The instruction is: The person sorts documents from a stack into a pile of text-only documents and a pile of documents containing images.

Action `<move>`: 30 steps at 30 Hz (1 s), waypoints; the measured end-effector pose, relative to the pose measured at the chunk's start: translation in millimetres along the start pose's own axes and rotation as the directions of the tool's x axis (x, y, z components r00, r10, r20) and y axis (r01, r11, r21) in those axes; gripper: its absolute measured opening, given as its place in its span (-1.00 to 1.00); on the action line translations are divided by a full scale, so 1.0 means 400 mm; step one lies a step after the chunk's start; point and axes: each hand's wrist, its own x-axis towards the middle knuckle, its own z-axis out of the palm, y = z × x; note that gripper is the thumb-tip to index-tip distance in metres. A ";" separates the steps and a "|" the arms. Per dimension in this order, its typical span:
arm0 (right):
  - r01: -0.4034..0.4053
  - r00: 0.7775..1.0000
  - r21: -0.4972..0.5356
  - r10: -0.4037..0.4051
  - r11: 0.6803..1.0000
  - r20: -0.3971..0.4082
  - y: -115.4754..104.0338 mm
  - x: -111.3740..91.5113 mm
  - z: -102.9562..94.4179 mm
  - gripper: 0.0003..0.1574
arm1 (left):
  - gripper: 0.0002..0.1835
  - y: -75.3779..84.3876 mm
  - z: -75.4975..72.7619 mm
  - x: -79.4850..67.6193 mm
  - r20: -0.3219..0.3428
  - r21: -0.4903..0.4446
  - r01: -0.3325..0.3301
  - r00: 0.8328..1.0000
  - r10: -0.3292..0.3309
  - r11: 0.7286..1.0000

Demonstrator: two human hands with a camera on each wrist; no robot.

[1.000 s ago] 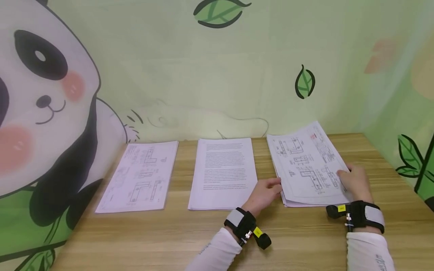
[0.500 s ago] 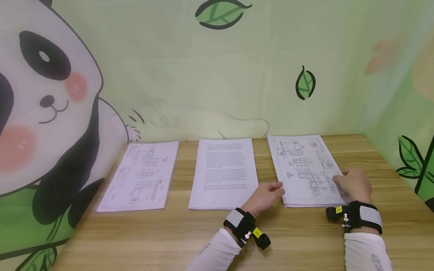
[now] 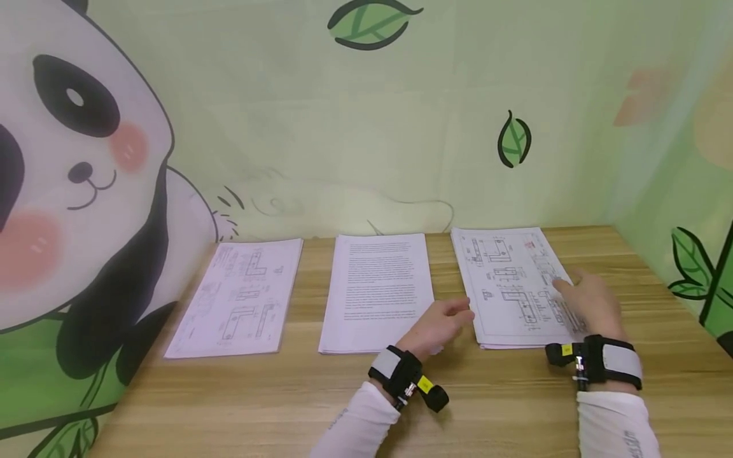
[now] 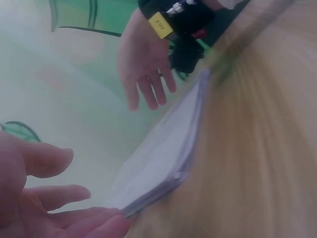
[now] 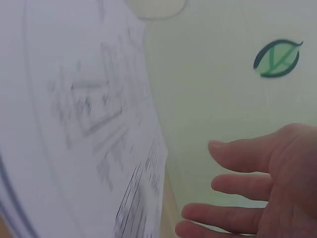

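Observation:
On the right of the table lies a stack of paper [image 3: 494, 321] whose top sheet carries technical drawings of L-shaped parts. My left hand [image 3: 439, 323] is at the stack's lower left edge, fingers loosely extended and holding nothing. At the opposite edge my right hand [image 3: 594, 306] overlaps the margin of the sheets in the head view. The right wrist view shows that hand's fingers [image 5: 235, 218] spread and straight beside the printed page, with nothing between them. In the left wrist view the pile's side [image 4: 185, 161] looks fairly even, lying flat on the wood.
A second stack, printed with text [image 3: 378, 280], lies in the middle, close to my left hand. Farther left is a third stack [image 3: 200, 318] with similar drawings. Behind the wooden table [image 3: 275, 407] rises a green wall [image 3: 366, 140] decorated with a panda and leaves.
The right stack's upper sheets, earlier lifted and skewed, have dropped flat and line up with the pile. My right hand has let go and shifted slightly up and left; my left hand has moved slightly left.

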 end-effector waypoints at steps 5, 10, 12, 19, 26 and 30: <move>0.064 0.996 0.037 -0.061 0.997 -0.070 -0.072 -0.003 0.018 -0.16 | -0.48 0.023 -0.080 -0.019 -0.043 -0.062 -0.059 0.997 0.057 0.996; 0.162 0.980 0.031 -0.157 0.986 -0.122 -0.141 -0.017 0.044 -0.26 | -0.53 0.039 -0.176 -0.042 -0.116 -0.145 -0.105 0.989 0.088 0.984; 0.209 0.969 0.013 -0.206 0.978 -0.137 -0.166 -0.025 0.056 -0.31 | -0.54 0.043 -0.212 -0.055 -0.150 -0.152 -0.117 0.984 0.094 0.981; 0.337 0.934 0.017 -0.332 0.941 -0.129 -0.265 -0.061 0.103 -0.44 | -0.56 0.037 -0.319 -0.112 -0.274 -0.065 -0.163 0.952 0.139 0.985; 0.423 0.904 0.065 -0.415 0.904 -0.106 -0.350 -0.082 0.179 -0.48 | -0.57 0.010 -0.403 -0.175 -0.336 0.001 -0.126 0.935 0.119 0.992; 0.445 0.895 0.128 -0.437 0.886 -0.085 -0.397 -0.095 0.222 -0.49 | -0.55 -0.030 -0.463 -0.207 -0.381 0.089 -0.077 0.919 0.105 0.993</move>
